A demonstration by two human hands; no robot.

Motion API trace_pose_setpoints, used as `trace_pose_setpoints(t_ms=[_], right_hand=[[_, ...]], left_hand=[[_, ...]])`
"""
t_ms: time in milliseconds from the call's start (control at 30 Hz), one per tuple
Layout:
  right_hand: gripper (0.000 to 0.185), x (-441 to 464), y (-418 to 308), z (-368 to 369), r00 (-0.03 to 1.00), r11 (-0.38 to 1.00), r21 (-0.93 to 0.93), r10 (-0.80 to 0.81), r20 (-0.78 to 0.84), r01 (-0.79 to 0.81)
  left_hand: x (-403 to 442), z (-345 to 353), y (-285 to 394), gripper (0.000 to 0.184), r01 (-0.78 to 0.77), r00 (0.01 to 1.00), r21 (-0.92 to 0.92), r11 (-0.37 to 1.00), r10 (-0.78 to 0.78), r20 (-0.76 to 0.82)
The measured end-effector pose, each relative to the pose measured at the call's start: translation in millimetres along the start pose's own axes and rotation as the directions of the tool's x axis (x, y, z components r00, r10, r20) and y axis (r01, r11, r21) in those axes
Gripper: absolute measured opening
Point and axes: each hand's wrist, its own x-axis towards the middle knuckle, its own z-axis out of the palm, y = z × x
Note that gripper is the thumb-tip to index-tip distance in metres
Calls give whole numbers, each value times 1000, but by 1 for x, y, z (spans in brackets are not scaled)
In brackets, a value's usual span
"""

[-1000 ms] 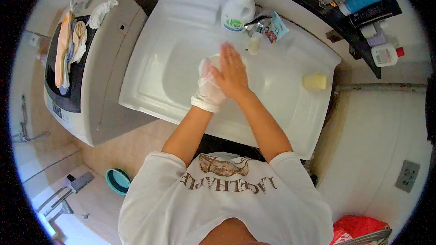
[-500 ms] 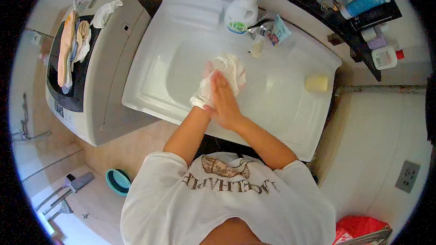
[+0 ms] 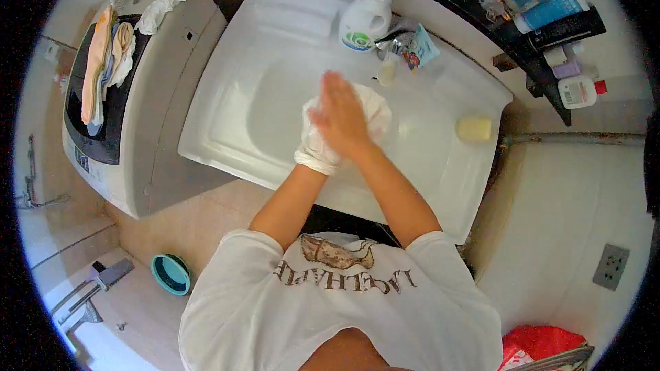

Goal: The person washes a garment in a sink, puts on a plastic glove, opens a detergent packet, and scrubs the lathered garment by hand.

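A wet white cloth (image 3: 378, 111) covers my left hand above the basin, its gathered edge lying around my left wrist (image 3: 311, 177). Pinkish skin shows faintly through the fabric, but my left fingers are hidden. Across the cloth lies my right hand (image 3: 342, 118), flat with its fingers stretched out, slightly blurred by motion. Below both hands is the white sink (image 3: 227, 120). At its back stand a white pump bottle (image 3: 364, 20) and a metal faucet (image 3: 393, 45), with a small blue packet (image 3: 421, 49) beside the faucet. A yellow bar of soap (image 3: 474, 129) rests on the sink's right side.
A top-loading washing machine (image 3: 168, 96) stands left of the sink, with folded cloths (image 3: 103, 62) on its lid. Toiletry bottles (image 3: 543, 7) crowd a dark shelf at upper right. A teal basin (image 3: 170, 275) is at lower left, a red bag (image 3: 543, 347) at lower right.
My right hand has slid up and slightly right over the cloth. The cloth around my left hand has shifted right and looks more spread out.
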Motion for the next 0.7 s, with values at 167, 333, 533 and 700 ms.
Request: trace_pose_setpoints(t_ms=[167, 333, 533, 700], right_hand=[[70, -64, -8, 18, 999, 998, 50, -45, -14, 46], [70, -14, -12, -12, 986, 979, 132, -161, 49, 154], [62, -59, -23, 3, 995, 989, 112, -87, -53, 92], [68, -12, -3, -8, 999, 999, 45, -15, 35, 14]], left_hand=[[1, -47, -25, 63, -160, 986, -246, 956, 168, 10], [1, 51, -31, 64, -666, 734, -343, 663, 665, -139], [2, 18, 10, 61, 299, 941, -408, 863, -194, 278], [6, 22, -16, 62, -150, 978, -557, 817, 207, 40]])
